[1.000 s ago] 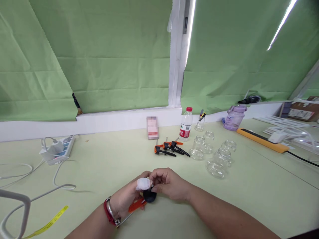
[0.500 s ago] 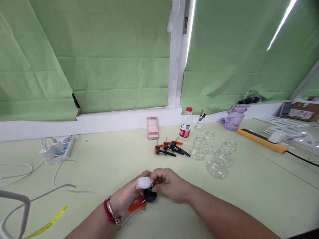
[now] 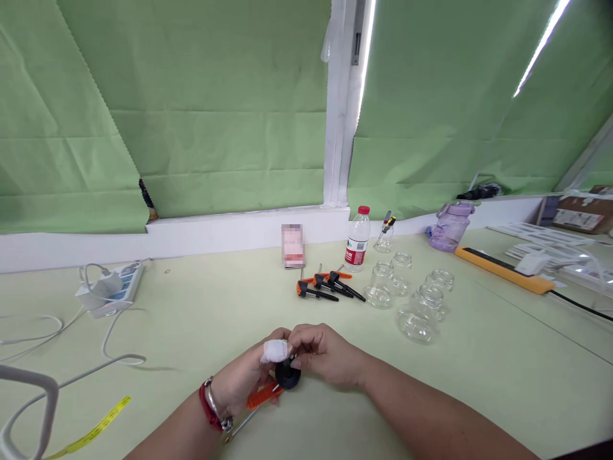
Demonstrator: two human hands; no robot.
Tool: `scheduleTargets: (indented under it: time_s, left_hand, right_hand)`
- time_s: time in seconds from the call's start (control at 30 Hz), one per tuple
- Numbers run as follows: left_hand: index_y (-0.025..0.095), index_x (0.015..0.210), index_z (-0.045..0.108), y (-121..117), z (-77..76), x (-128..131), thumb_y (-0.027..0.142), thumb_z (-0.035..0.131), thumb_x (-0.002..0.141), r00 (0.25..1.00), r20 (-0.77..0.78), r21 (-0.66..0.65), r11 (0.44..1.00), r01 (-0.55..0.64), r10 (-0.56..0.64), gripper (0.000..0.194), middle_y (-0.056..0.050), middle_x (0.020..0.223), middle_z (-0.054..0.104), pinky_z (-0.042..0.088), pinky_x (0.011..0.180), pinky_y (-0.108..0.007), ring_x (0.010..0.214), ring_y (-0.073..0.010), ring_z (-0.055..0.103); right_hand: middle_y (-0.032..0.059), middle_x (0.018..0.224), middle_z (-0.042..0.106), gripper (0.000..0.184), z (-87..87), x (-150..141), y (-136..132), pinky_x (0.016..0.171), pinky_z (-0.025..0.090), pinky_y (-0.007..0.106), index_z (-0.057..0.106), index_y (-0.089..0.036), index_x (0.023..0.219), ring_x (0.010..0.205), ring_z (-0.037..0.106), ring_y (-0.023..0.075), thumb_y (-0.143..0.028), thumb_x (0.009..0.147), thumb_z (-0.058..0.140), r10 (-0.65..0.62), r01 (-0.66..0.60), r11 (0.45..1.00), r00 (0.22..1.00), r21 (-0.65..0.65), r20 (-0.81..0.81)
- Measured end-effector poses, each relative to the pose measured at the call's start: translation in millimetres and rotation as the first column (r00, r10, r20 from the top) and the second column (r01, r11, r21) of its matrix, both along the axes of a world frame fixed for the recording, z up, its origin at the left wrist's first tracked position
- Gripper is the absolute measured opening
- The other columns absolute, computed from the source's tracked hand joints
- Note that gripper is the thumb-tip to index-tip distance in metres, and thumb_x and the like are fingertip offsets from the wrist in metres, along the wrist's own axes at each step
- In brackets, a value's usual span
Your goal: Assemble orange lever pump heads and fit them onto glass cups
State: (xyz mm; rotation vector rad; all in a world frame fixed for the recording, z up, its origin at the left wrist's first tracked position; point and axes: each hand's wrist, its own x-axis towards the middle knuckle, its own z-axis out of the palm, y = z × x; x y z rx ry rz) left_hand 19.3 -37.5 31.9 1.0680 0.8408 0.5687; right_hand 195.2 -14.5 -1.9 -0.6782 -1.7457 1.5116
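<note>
Near the front of the table, my left hand is closed around a black round part with an orange arm and a thin metal rod. A white wrap covers the left thumb, and a red band and a bracelet circle the wrist. My right hand pinches at the top of the black round part, where a small shiny bit shows; the fingers hide what they hold. Farther back lie several similar black and orange parts with rods. Right of them stand several clear glass jars.
A red-capped plastic bottle, a small jar with screwdrivers and a purple bottle stand at the back. An orange power strip lies right. Left are a white power strip, cables and yellow tape.
Both hands keep almost the same place and grip; only a very slight shift of the fingers and thumb shows. Everything on the table stays put.
</note>
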Motion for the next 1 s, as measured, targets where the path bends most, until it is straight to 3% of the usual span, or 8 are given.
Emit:
scheduleTargets:
  time_s: [0.33, 0.5, 0.63, 1.0]
  left_hand:
    - [0.022, 0.08, 0.043, 2.5, -2.1, 0.4, 0.038, 0.053, 0.071, 1.0, 0.004, -0.005, 1.0, 0.001, -0.001, 0.022, 0.001, 0.071, 0.044, 0.038, 0.044, -0.02, 0.059, -0.0124, 0.046]
    - [0.021, 0.082, 0.046, 3.0, -3.6, -1.1, 0.041, 0.053, 0.073, 1.0, 0.003, 0.018, 1.0, 0.009, -0.009, 0.023, 0.001, 0.072, 0.043, 0.038, 0.044, -0.02, 0.06, -0.0124, 0.046]
    - [0.021, 0.084, 0.045, 2.3, -3.1, -1.1, 0.04, 0.053, 0.071, 1.0, 0.005, 0.008, 1.0, 0.016, -0.016, 0.024, 0.001, 0.073, 0.043, 0.037, 0.043, -0.02, 0.06, -0.0124, 0.046]
    - [0.021, 0.081, 0.044, 2.8, -3.8, -1.4, 0.038, 0.052, 0.072, 1.0, -0.014, 0.0, 1.0, 0.003, -0.003, 0.021, 0.002, 0.07, 0.043, 0.038, 0.044, -0.021, 0.057, -0.0116, 0.044]
  right_hand:
    - [-0.0021, 0.07, 0.053, 0.029, -4.3, -0.9, 1.1, 0.065, 0.039, 0.025, 0.059, -0.015, 0.082, 0.063, 0.045, 0.009, -0.034, 0.067, 0.075, 0.003, -0.006, 0.986, 1.0, -0.169, -0.014]
    - [-0.002, 0.074, 0.052, 0.022, 0.0, -0.8, -0.4, 0.064, 0.038, 0.025, 0.065, -0.017, 0.09, 0.065, 0.044, 0.0092, -0.025, 0.071, 0.07, 0.005, -0.005, 0.998, 1.0, -0.068, 0.001]
    - [-0.0003, 0.081, 0.052, 0.014, 0.7, -0.4, 0.2, 0.065, 0.038, 0.026, 0.067, -0.017, 0.085, 0.068, 0.045, 0.01, -0.02, 0.072, 0.067, -0.003, 0.003, 1.0, 1.0, 0.01, -0.005]
    - [-0.0027, 0.07, 0.052, 0.021, -3.6, -1.6, 0.7, 0.064, 0.038, 0.025, 0.06, -0.016, 0.084, 0.062, 0.044, 0.0087, -0.025, 0.069, 0.071, 0.006, -0.009, 0.988, 1.0, -0.153, -0.017]
